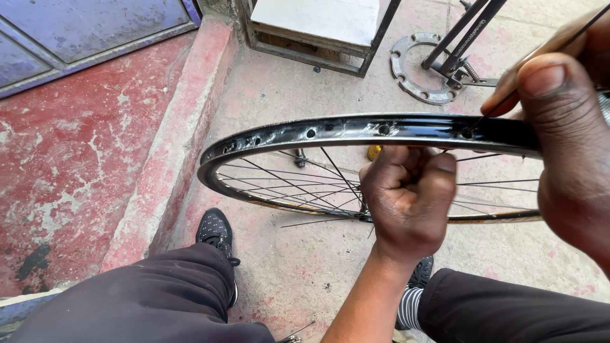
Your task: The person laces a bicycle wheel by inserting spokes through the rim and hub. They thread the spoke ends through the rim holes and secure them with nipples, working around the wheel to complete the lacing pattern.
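Closest to the camera, the right hand (pixel 559 127) fills the upper right corner, with thumb and fingers pinched on a thin dark spoke (pixel 559 47). This spoke slants down to the left, and its lower tip meets a hole in the rim (pixel 356 130). The upper end and most of the hand are cut off by the picture edge. The left hand (pixel 410 197) is clenched in a fist just below the rim; what it grips is hidden inside the fingers. The wheel lies almost flat above the concrete floor (pixel 305 267), its long axis going left to right, and the right part is covered. Black trousers (pixel 159 298) and a black shoe (pixel 216 230) are below.
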